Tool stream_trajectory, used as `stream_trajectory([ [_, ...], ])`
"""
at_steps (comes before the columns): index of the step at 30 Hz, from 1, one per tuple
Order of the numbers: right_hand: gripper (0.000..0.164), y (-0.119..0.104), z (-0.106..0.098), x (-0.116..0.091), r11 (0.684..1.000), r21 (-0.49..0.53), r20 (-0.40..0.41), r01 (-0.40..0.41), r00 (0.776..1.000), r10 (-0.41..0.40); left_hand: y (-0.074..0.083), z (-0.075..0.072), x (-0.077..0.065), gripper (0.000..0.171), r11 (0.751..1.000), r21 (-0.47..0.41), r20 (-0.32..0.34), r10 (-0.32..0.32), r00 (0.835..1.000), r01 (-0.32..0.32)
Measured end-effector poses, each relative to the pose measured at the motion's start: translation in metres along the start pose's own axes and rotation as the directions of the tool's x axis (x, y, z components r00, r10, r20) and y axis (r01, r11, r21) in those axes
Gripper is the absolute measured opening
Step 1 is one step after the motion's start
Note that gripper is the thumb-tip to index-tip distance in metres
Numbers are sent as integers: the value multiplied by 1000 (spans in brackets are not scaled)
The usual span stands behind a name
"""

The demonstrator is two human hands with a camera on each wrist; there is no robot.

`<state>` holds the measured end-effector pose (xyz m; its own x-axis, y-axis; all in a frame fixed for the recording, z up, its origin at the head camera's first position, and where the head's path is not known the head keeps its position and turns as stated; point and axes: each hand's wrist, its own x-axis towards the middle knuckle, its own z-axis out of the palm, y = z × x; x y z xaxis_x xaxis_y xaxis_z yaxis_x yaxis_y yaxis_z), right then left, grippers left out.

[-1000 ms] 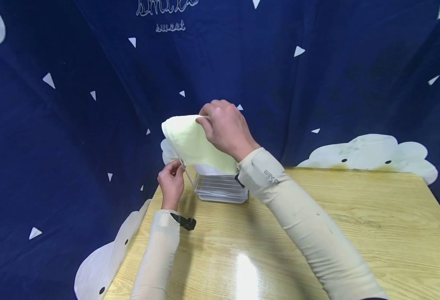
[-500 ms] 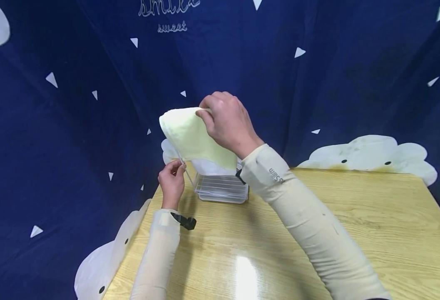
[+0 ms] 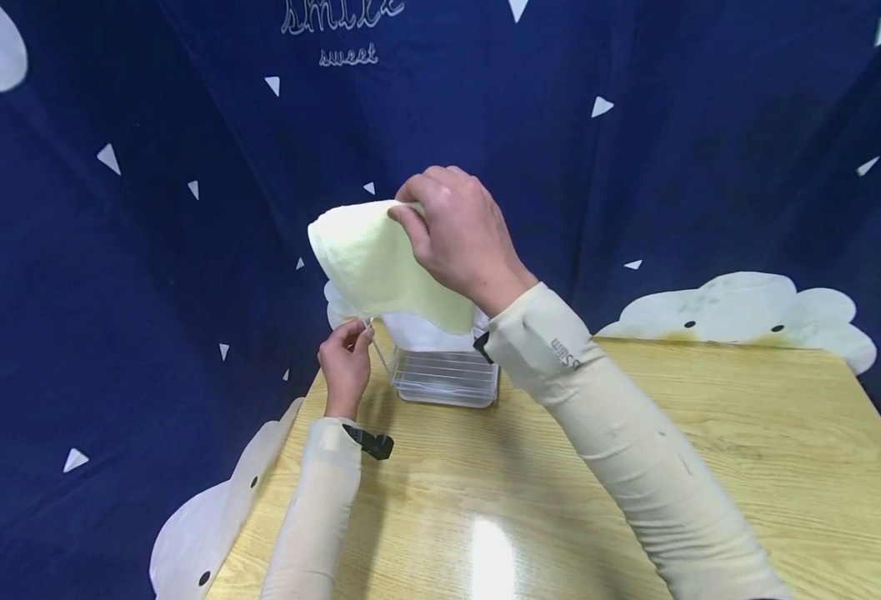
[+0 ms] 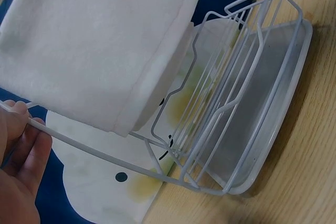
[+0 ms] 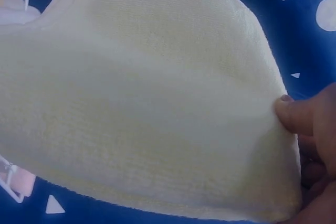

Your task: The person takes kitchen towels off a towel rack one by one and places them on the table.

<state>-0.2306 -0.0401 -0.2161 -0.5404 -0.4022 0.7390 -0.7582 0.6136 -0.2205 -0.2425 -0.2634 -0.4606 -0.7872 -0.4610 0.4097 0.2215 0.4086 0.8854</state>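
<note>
Head view, right hand (image 3: 464,236): raised above the table (image 3: 598,467), thumb and fingers pinching the top edge of a pale yellow cloth (image 3: 380,250); the cloth hangs below the grip and spreads out to its left.
Head view, left hand (image 3: 346,362): lower down, fingertips together on a side bar of a white wire rack (image 3: 446,379).
Head view, handling: the sound way, I judge, is to move the cloth smoothly while the left hand steadies the rack — a sharp tug could tip so light a frame.
Left wrist view, bar: clamped between thumb and fingers near its far end, well apart from the tray (image 4: 284,95) under the rack.
Left wrist view, folded white cloth (image 4: 100,45): above the bar, near the fingers but not in their grip; whether it belongs to the yellow one, I cannot tell.
Right wrist view, cloth edge: thumb in front, other fingers behind and partly hidden; most of the fabric stretches away from the grip. Keeping the pinch near the corner should limit sagging.
</note>
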Motion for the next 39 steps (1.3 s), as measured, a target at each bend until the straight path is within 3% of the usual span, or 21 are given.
stream_trajectory([
  [11,18,-13,-19,-1,999,13,-48,39,998,-39,-4,-1,0,7,995,74,5,72,997,-72],
  [18,16,-22,-29,-11,997,33,-52,66,997,-64,-7,-4,-1,7,962,207,-7,182,983,-176],
  [27,13,-26,-32,-25,994,82,-55,69,996,-65,-6,-4,1,7,946,217,19,241,970,-239],
  [30,13,-27,-33,-29,993,96,-59,68,996,-63,-4,-4,0,13,972,118,11,204,979,-204],
  [31,13,-27,-32,-31,992,101,-63,71,996,-65,-3,-4,0,15,987,0,23,158,987,-158],
  [33,12,-26,-32,-35,991,109,-77,80,994,-72,-1,-4,-1,17,986,-144,26,89,996,-84],
  [35,12,-26,-30,-38,989,118,-90,88,993,-78,1,-4,-2,20,957,-290,34,11,999,-1],
  [37,10,-25,-29,-42,987,125,-103,97,991,-84,3,-3,-2,26,899,-429,52,-68,996,84],
  [38,10,-25,-28,-44,987,129,-106,98,991,-84,3,-3,-3,28,910,-404,41,-79,996,89],
  [39,9,-24,-27,-46,986,131,-107,99,991,-86,4,-3,-3,31,900,-422,38,-106,994,112],
])
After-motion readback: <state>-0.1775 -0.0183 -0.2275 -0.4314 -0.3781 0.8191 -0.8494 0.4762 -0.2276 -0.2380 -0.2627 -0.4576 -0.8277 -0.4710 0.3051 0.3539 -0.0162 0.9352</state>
